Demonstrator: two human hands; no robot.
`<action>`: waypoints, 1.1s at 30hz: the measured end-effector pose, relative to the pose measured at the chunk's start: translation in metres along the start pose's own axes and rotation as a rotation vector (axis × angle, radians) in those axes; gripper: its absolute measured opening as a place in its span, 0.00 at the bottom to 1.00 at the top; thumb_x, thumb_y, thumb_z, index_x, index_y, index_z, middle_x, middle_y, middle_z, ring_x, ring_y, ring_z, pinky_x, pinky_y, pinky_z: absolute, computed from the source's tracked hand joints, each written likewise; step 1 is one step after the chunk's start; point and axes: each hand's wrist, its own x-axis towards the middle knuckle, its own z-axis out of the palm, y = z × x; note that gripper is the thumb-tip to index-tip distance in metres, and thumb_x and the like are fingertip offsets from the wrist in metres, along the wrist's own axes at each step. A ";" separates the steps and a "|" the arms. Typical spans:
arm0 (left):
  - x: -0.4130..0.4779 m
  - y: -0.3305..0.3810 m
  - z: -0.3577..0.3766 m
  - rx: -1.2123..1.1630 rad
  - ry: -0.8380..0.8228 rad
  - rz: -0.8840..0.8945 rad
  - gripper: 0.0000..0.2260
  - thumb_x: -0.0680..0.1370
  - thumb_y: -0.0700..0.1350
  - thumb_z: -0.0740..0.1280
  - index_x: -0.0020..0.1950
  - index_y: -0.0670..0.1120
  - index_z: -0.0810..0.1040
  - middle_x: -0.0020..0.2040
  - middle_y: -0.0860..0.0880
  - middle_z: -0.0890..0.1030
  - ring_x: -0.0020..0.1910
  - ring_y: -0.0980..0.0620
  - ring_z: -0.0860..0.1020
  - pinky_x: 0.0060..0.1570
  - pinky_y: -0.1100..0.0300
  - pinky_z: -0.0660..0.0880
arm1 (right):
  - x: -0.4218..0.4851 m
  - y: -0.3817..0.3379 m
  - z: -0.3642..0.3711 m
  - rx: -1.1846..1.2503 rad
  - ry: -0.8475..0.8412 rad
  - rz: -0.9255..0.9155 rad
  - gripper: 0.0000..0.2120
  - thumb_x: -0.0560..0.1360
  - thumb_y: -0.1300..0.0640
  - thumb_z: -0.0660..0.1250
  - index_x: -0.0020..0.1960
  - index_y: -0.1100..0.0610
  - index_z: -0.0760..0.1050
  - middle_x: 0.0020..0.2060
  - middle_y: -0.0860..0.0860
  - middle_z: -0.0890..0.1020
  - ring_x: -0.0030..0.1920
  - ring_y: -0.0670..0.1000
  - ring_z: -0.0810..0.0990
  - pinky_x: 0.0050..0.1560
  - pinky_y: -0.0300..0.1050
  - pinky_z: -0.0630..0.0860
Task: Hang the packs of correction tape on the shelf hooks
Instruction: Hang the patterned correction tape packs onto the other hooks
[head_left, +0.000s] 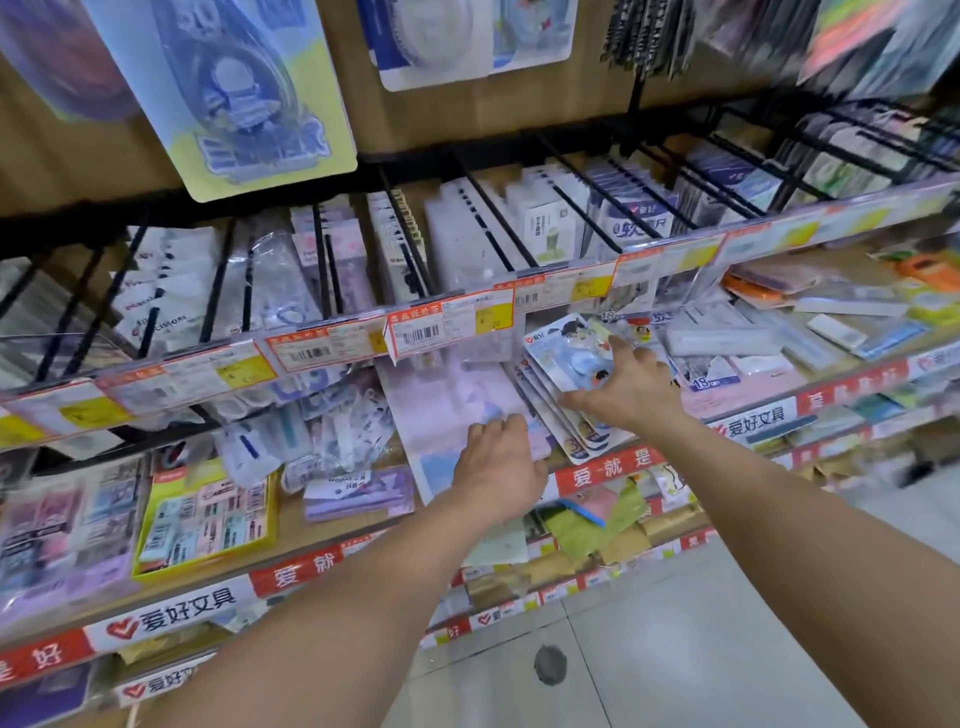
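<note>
Fingers (619, 347) of the right hand (631, 387) are spread across the top pack of correction tape (563, 351). The index finger lies along the pack's upper right edge and the thumb is set against its lower edge, so the hand grips the pack across its width. This pack sits just below the price-label rail (447, 327), tilted, with its cartoon print facing up. It lies on a fanned stack of like packs (566, 421), which slopes down and away from the rail. The left hand (501, 465) is lower and to the left of the right hand, also below the rail. Its fingers (491, 428) are bent at the knuckles with the tips down on a pale lilac flat pack (441, 400). Their tips are hidden, so I cannot tell whether they grasp that pack or only press on it. Above the rail, black shelf hooks (498, 228) run back in a row, most of them loaded with hanging stationery packs. A large blue and yellow correction tape card (234, 93) hangs higher up, above the left part of the rail. Below the rail's left part sits a yellow box (208, 514) of small items. Below its right part lie ruler packs (717, 376) marked 18 cm.
</note>
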 end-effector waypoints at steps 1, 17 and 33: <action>0.003 0.003 0.004 -0.019 -0.013 -0.013 0.19 0.79 0.49 0.62 0.67 0.43 0.68 0.66 0.43 0.71 0.66 0.41 0.65 0.63 0.50 0.68 | 0.005 0.001 0.003 -0.024 -0.033 0.017 0.58 0.64 0.28 0.74 0.82 0.48 0.48 0.79 0.60 0.57 0.79 0.64 0.56 0.75 0.65 0.60; 0.042 0.020 0.015 -0.614 0.039 -0.229 0.10 0.82 0.51 0.59 0.56 0.47 0.74 0.54 0.48 0.81 0.53 0.47 0.79 0.51 0.58 0.74 | 0.004 -0.002 0.016 -0.085 0.077 0.054 0.56 0.64 0.22 0.66 0.82 0.46 0.48 0.75 0.60 0.64 0.75 0.64 0.63 0.71 0.66 0.64; 0.033 0.011 0.022 -1.323 -0.059 -0.297 0.07 0.81 0.39 0.65 0.57 0.44 0.80 0.49 0.42 0.86 0.44 0.42 0.85 0.46 0.47 0.81 | -0.068 0.016 0.026 0.286 0.063 -0.010 0.47 0.70 0.31 0.71 0.80 0.52 0.61 0.72 0.57 0.70 0.75 0.59 0.65 0.71 0.55 0.67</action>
